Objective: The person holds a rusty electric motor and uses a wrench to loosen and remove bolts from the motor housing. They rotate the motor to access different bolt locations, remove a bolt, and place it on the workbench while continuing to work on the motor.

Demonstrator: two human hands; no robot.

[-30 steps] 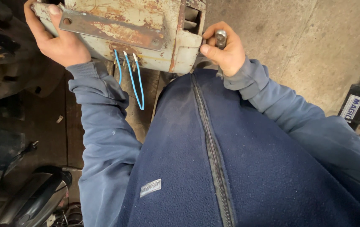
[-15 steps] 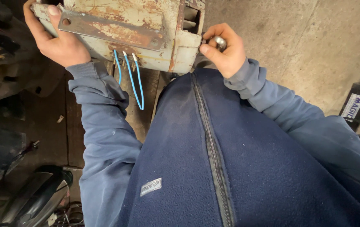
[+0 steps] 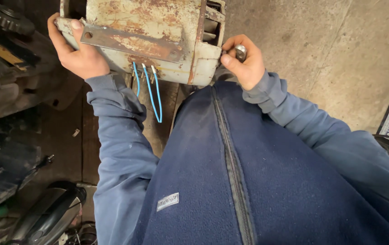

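The left hand (image 3: 78, 50) grips the rusty motor housing (image 3: 151, 34) by its foot plate. The right hand (image 3: 244, 61) pinches a small metal tool (image 3: 240, 52) in closed fingers against the housing's end, with blue wires (image 3: 151, 93) dangling below.

From my head view the light is soft and even, brightest on the concrete floor (image 3: 321, 50) at upper right and on the rusty motor housing (image 3: 158, 31), with no hard glare beyond a small glint on the metal tool (image 3: 240, 52) in my right hand (image 3: 246, 63). The left side falls into deep shadow, where the dark machinery (image 3: 3, 90) loses detail. The wide lens bends my sleeves outward at the edges, and the close fleece jacket (image 3: 249, 181) looks slightly soft.
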